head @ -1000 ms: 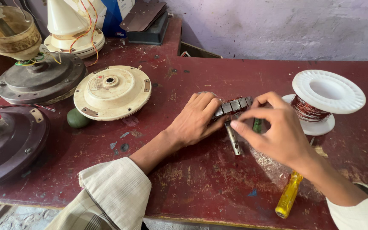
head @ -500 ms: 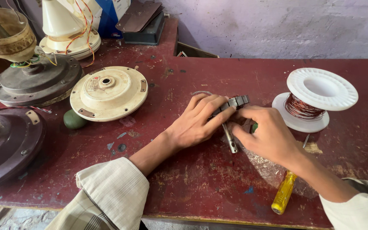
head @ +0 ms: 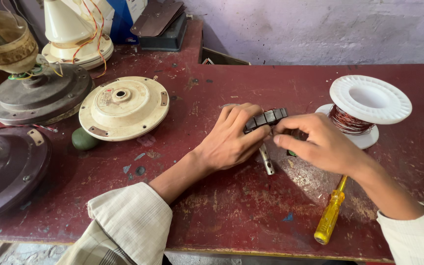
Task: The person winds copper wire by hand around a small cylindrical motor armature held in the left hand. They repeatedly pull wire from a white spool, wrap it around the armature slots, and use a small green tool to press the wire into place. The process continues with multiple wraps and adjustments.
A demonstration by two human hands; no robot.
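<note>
Head cam: left hand (head: 229,142) & right hand (head: 320,145) both grip dark slotted core (head: 266,119), prob. metal.

The right hand (head: 322,145) now sits closer to the left hand (head: 231,140), its fingertips touching the dark slotted metal core (head: 266,119), which now lies flatter between both hands.

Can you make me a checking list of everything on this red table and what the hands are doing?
Surface: worn dark red table, paint scratched.
Job's things: dark slotted metal ring; white spool of copper wire.
Clutter: yellow screwdriver, cream fan cover, green round thing, brown motor housings.
Hands: left hand and right hand both grip the ring.
Cables: red and yellow wires on cream cone.
Surroundings: pale rough wall.
</note>
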